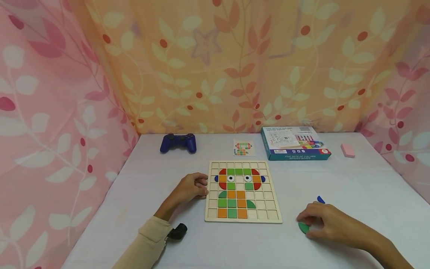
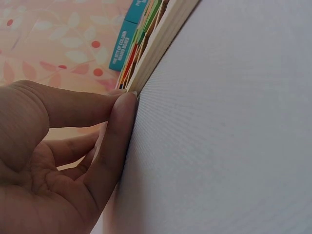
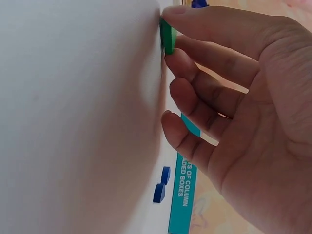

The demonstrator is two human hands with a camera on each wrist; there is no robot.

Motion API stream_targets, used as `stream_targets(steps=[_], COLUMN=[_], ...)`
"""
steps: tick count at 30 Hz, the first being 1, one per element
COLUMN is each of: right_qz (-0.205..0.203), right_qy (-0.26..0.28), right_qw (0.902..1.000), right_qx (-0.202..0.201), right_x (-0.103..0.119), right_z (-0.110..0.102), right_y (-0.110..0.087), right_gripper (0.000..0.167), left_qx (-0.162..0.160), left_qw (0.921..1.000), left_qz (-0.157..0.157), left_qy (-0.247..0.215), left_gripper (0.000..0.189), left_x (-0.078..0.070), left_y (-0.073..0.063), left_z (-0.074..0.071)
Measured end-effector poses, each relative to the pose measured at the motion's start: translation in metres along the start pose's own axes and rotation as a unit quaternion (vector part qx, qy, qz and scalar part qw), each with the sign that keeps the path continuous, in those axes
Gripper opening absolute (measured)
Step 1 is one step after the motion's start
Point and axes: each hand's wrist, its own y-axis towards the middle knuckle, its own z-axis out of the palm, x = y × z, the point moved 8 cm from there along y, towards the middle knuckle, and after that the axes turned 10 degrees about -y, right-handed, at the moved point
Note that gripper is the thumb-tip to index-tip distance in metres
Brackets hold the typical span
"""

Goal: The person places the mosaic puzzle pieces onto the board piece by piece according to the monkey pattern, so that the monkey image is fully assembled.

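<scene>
A wooden grid board [image 1: 258,194] lies on the table with orange and green squares, red and green quarter-rounds, blue half-rounds and two eye pieces set in it. At its left edge my left hand [image 1: 189,188] pinches the rim between thumb and finger; the left wrist view shows the fingertips at the board's side [image 2: 151,53]. Off to the right of the board, my right hand [image 1: 336,224] holds a green rounded piece [image 1: 304,228] by thumb and fingertips, low against the table. Two small blue pieces [image 3: 159,192] lie beyond that hand, partly hidden by it in the head view.
Behind the board lies a pattern card [image 1: 250,149] with a similar coloured figure. A boxed bead set [image 1: 295,153] with a paper on top is at the back right, beside a pink block [image 1: 347,150]. A dark blue game controller [image 1: 178,143] sits back left. Patterned curtains enclose the table.
</scene>
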Motion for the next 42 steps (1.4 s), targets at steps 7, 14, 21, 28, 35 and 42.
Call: stream_targets(steps=[7, 14, 21, 28, 35, 42], right_qz=[-0.008, -0.016, -0.033, -0.07, -0.095, -0.112], right_qy=[-0.022, 0.002, 0.026, 0.024, 0.028, 0.025], right_qw=[0.9993, 0.9997, 0.9991, 0.9972, 0.9951, 0.9933], right_qx=[-0.031, -0.021, -0.011, -0.011, 0.002, 0.01], right_x=[0.017, 0.039, 0.062, 0.087, 0.107, 0.123], right_z=[-0.01, -0.013, -0.017, -0.014, 0.0, 0.01], right_y=[0.017, 0.043, 0.071, 0.098, 0.123, 0.139], right_gripper=[0.025, 0.026, 0.031, 0.024, 0.027, 0.028], left_qx=[0.0, 0.001, 0.001, -0.001, 0.003, 0.003], left_qw=[1.0, 1.0, 1.0, 1.0, 1.0, 1.0], left_qz=[-0.004, 0.0, -0.001, -0.001, 0.0, 0.002], left_qy=[-0.007, -0.002, 0.005, 0.006, 0.0, 0.004], left_gripper=[0.052, 0.051, 0.051, 0.05, 0.051, 0.051], left_x=[0.001, 0.0, 0.001, -0.001, 0.0, -0.001], left_y=[-0.001, -0.001, 0.0, -0.001, -0.002, -0.001], left_z=[0.0, 0.0, 0.0, 0.0, 0.0, 0.0])
